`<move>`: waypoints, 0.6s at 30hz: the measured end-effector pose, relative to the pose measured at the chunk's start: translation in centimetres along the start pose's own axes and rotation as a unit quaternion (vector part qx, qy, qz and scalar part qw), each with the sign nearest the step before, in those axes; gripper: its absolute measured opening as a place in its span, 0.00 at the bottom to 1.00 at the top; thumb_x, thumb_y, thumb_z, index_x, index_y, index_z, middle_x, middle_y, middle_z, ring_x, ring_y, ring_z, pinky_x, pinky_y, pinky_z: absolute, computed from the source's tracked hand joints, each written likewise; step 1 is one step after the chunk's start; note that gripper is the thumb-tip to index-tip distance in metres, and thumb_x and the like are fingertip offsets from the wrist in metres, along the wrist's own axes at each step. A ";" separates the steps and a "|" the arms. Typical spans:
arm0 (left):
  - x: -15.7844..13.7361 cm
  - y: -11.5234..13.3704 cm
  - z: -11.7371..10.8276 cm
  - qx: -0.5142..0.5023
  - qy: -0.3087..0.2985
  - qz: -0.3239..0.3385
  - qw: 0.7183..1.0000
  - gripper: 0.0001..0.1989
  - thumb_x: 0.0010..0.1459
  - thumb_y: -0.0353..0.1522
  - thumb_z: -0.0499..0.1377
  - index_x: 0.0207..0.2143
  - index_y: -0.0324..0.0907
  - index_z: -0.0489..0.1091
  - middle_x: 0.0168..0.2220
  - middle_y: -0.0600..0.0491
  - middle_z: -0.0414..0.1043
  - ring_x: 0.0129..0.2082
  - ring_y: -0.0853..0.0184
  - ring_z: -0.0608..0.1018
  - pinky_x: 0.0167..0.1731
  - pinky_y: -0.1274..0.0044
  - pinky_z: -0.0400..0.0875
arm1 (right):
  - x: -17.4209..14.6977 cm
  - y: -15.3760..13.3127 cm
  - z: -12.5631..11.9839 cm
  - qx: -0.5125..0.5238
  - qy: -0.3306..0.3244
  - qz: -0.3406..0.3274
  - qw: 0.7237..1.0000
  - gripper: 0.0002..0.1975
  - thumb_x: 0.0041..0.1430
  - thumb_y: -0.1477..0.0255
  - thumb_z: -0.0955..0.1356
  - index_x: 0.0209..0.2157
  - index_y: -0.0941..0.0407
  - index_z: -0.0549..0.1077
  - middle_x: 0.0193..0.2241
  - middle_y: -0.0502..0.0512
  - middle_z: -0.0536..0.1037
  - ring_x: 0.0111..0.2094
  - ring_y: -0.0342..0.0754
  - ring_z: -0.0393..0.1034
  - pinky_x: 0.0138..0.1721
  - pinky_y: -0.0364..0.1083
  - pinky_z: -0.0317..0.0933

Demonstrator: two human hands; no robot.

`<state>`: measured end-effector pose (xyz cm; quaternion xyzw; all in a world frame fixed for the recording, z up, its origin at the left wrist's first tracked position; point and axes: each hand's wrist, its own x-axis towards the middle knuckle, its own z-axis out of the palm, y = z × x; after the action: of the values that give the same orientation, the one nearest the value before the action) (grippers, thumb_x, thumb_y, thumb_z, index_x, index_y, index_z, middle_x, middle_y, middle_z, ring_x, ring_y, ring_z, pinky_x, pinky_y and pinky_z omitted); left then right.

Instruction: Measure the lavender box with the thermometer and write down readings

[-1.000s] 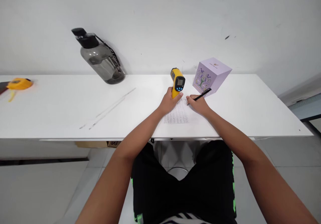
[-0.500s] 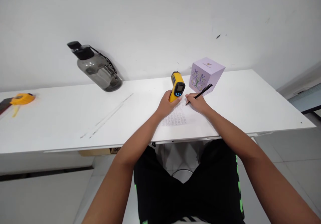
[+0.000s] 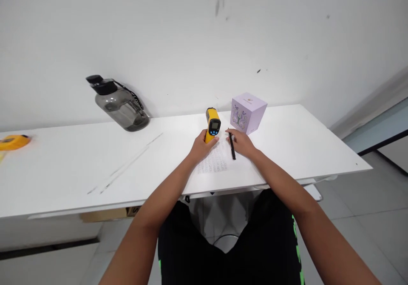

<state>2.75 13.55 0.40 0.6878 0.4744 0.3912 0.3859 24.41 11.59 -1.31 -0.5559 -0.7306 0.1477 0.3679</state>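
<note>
My left hand [image 3: 201, 145] is wrapped round the handle of a yellow and black infrared thermometer [image 3: 213, 121], whose small screen and blue buttons face me. Close beside it, my right hand [image 3: 241, 142] grips a black pen [image 3: 231, 144] that slants down toward me over the paper. Under both hands lies a white sheet of paper [image 3: 213, 162] covered in rows of handwriting; its upper part is hidden by the hands. A lilac box [image 3: 248, 112] with a printed pattern stands just behind my right hand.
A grey see-through water bottle [image 3: 123, 107] with a black cap stands near the wall, left of my hands. At the far left of the white table [image 3: 70, 161] sits a yellow-orange tool [image 3: 14, 142], cut off by the frame. Dark scuff lines mark the tabletop.
The pen has swung in my right hand from pointing up and right to pointing down toward me. My view has shifted right and up; my left hand still holds the thermometer.
</note>
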 end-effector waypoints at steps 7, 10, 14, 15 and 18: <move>0.1 -0.6 0.2 -0.060 0.006 0.000 0.998 0.31 0.54 0.43 0.67 0.57 0.45 0.64 0.36 0.56 0.71 0.33 0.68 0.73 0.36 0.74 0.68 | 0.0 0.1 0.2 -0.011 -0.025 -0.009 1.000 0.22 0.64 0.75 0.61 0.58 0.52 0.73 0.45 0.56 0.84 0.41 0.52 0.78 0.47 0.52 0.71; 0.0 -0.5 0.2 -0.053 0.001 0.000 0.999 0.32 0.55 0.43 0.67 0.59 0.46 0.63 0.33 0.58 0.68 0.31 0.69 0.71 0.35 0.75 0.67 | 0.0 -0.2 -0.1 -0.007 0.012 -0.034 0.999 0.20 0.66 0.72 0.61 0.55 0.52 0.75 0.44 0.58 0.84 0.43 0.54 0.78 0.48 0.54 0.71; 0.0 -0.4 0.2 -0.050 0.012 -0.007 0.999 0.35 0.53 0.42 0.68 0.61 0.46 0.62 0.31 0.59 0.65 0.28 0.70 0.68 0.32 0.75 0.64 | -0.1 -0.4 -1.3 -0.006 0.167 -0.047 0.985 0.16 0.66 0.66 0.60 0.44 0.51 0.78 0.44 0.62 0.81 0.48 0.57 0.76 0.51 0.56 0.71; 0.0 -0.4 0.2 -0.056 0.014 -0.011 0.998 0.36 0.52 0.42 0.69 0.61 0.47 0.62 0.31 0.59 0.65 0.28 0.70 0.68 0.32 0.75 0.65 | -0.2 -0.5 -1.7 -0.007 0.212 -0.036 0.976 0.15 0.65 0.66 0.61 0.44 0.51 0.77 0.45 0.63 0.80 0.49 0.58 0.75 0.53 0.57 0.70; 0.1 -0.4 0.1 -0.080 0.013 -0.023 0.996 0.38 0.48 0.41 0.71 0.60 0.46 0.62 0.34 0.58 0.67 0.31 0.70 0.70 0.34 0.75 0.67 | -0.2 -0.5 -2.8 -0.017 0.331 -0.001 0.944 0.17 0.62 0.63 0.65 0.51 0.52 0.72 0.55 0.67 0.71 0.61 0.62 0.66 0.62 0.63 0.62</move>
<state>2.74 13.69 -0.01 0.6383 0.4623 0.4278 0.4425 26.11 10.70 0.85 -0.5787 -0.5710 -0.0577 0.5794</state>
